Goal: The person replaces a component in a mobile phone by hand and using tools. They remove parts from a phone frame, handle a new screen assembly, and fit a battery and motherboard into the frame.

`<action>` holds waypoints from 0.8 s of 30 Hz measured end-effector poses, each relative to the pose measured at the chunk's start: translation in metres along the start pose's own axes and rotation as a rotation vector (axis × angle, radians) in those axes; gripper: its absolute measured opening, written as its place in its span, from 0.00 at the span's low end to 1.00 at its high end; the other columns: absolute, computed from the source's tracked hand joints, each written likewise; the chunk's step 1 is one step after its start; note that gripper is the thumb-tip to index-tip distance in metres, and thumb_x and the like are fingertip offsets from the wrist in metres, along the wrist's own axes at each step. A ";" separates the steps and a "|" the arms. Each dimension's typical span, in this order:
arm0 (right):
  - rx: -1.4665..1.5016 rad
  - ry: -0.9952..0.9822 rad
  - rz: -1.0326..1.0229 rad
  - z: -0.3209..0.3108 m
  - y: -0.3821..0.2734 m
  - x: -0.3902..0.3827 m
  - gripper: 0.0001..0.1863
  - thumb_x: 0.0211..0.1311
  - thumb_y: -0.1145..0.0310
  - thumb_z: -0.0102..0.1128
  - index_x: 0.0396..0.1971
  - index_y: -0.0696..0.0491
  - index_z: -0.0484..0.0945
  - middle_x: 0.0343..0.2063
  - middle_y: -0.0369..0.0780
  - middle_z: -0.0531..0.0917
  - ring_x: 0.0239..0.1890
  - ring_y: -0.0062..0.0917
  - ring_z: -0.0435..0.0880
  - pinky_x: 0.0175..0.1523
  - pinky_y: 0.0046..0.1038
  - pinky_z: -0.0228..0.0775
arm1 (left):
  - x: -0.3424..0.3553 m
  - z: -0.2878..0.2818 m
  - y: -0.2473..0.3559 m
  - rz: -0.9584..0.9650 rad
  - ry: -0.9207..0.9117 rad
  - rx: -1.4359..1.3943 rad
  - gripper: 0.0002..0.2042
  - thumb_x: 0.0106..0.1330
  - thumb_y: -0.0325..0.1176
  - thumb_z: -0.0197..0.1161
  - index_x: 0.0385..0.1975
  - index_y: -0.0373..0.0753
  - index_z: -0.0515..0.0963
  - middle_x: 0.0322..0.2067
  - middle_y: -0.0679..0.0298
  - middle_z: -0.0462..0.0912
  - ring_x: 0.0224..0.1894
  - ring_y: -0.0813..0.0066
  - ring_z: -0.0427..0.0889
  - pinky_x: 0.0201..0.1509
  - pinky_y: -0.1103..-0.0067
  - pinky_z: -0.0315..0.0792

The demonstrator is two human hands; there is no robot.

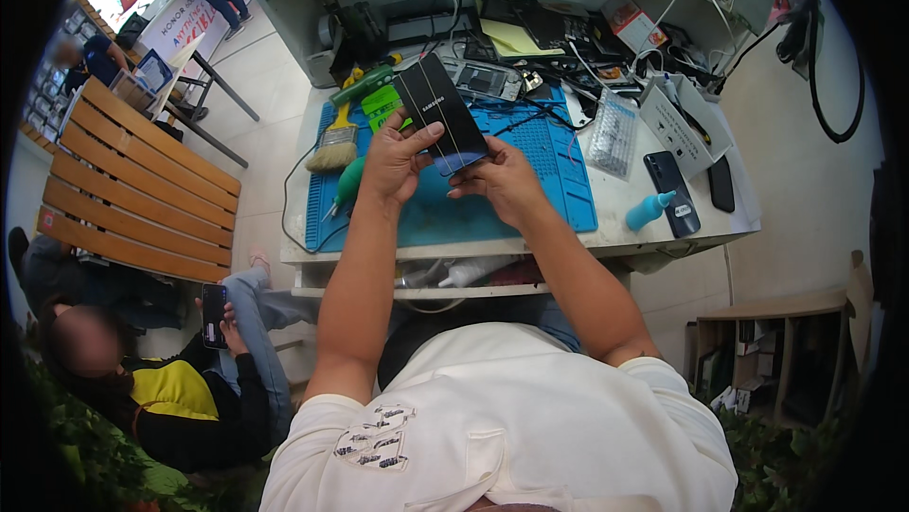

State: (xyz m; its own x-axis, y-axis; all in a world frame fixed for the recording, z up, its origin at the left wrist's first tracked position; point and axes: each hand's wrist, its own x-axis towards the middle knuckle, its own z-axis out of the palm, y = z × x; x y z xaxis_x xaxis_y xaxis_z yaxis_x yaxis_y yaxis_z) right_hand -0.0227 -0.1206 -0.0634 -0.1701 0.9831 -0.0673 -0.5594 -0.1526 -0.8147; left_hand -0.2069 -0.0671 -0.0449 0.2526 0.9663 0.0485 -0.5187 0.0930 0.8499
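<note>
Above the blue work mat (436, 218) I hold a dark phone (440, 109), tilted, its screen lit with pale lettering and thin bright lines running lengthwise. My left hand (401, 154) grips its lower left side, thumb lying over the screen's edge. At the lower right corner my right hand (502, 180) has its fingers closed around the phone's bottom end. Left of my left hand lie a wide paintbrush (334, 144) with a yellow handle and a green tool (349, 182) partly hidden by my wrist. Behind the phone rests an opened phone (490, 82) with its inner parts showing.
Cables and loose parts crowd the back of the desk. To the right are bubble wrap (614, 138), a white box (680, 124), a dark phone (670, 195) and a teal bottle (649, 212). A drawer (426, 292) stands partly open in front. At left sits a person (204, 398).
</note>
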 end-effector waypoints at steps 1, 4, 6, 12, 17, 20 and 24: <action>0.014 0.050 0.001 0.001 -0.001 -0.003 0.15 0.63 0.80 0.68 0.48 0.61 0.76 0.39 0.41 0.84 0.37 0.29 0.88 0.38 0.33 0.89 | -0.001 0.002 0.001 0.024 0.023 0.026 0.24 0.63 0.21 0.73 0.59 0.36 0.75 0.45 0.58 0.88 0.45 0.70 0.90 0.44 0.74 0.89; -0.231 0.240 -0.265 -0.009 0.006 -0.013 0.15 0.63 0.78 0.67 0.50 0.59 0.79 0.41 0.41 0.83 0.39 0.26 0.86 0.41 0.35 0.88 | -0.005 0.013 0.007 0.064 0.072 0.101 0.25 0.63 0.22 0.74 0.59 0.36 0.75 0.45 0.58 0.88 0.43 0.70 0.90 0.43 0.73 0.88; -0.668 0.293 -0.589 0.009 -0.003 -0.025 0.12 0.62 0.77 0.68 0.46 0.59 0.81 0.39 0.42 0.83 0.37 0.28 0.85 0.39 0.33 0.86 | -0.006 0.016 0.007 0.092 0.095 0.142 0.25 0.63 0.23 0.75 0.59 0.35 0.75 0.44 0.58 0.88 0.42 0.71 0.90 0.42 0.74 0.88; -1.326 0.368 -0.957 0.013 -0.005 -0.015 0.06 0.57 0.73 0.72 0.33 0.56 0.85 0.35 0.42 0.83 0.39 0.37 0.83 0.43 0.36 0.78 | -0.006 0.028 -0.001 0.191 0.137 0.288 0.24 0.63 0.24 0.75 0.59 0.33 0.76 0.40 0.58 0.89 0.38 0.75 0.89 0.40 0.78 0.85; -1.350 0.348 -0.811 0.021 -0.009 -0.007 0.04 0.58 0.72 0.69 0.30 0.57 0.84 0.32 0.43 0.84 0.38 0.41 0.83 0.43 0.39 0.77 | -0.006 0.036 -0.008 0.299 0.185 0.477 0.24 0.62 0.25 0.76 0.57 0.31 0.76 0.37 0.59 0.90 0.38 0.77 0.88 0.41 0.80 0.81; -1.348 0.336 -0.710 0.022 -0.012 -0.005 0.05 0.59 0.73 0.68 0.30 0.58 0.81 0.32 0.45 0.83 0.38 0.44 0.83 0.43 0.42 0.77 | -0.009 0.039 -0.007 0.286 0.200 0.495 0.24 0.61 0.25 0.76 0.56 0.30 0.77 0.35 0.58 0.90 0.37 0.77 0.88 0.42 0.80 0.80; -1.350 0.279 -0.607 0.019 -0.014 0.002 0.08 0.58 0.72 0.66 0.32 0.60 0.77 0.32 0.49 0.82 0.38 0.48 0.83 0.43 0.45 0.76 | -0.010 0.037 -0.011 0.286 0.197 0.463 0.24 0.61 0.25 0.76 0.57 0.30 0.77 0.35 0.58 0.90 0.36 0.77 0.88 0.42 0.80 0.80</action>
State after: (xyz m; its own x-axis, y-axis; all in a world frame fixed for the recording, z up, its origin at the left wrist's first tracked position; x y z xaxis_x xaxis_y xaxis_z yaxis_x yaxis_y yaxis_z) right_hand -0.0308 -0.1187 -0.0411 0.0490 0.8717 0.4876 0.6860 0.3255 -0.6507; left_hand -0.1739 -0.0860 -0.0353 -0.0250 0.9681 0.2492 -0.1208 -0.2504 0.9606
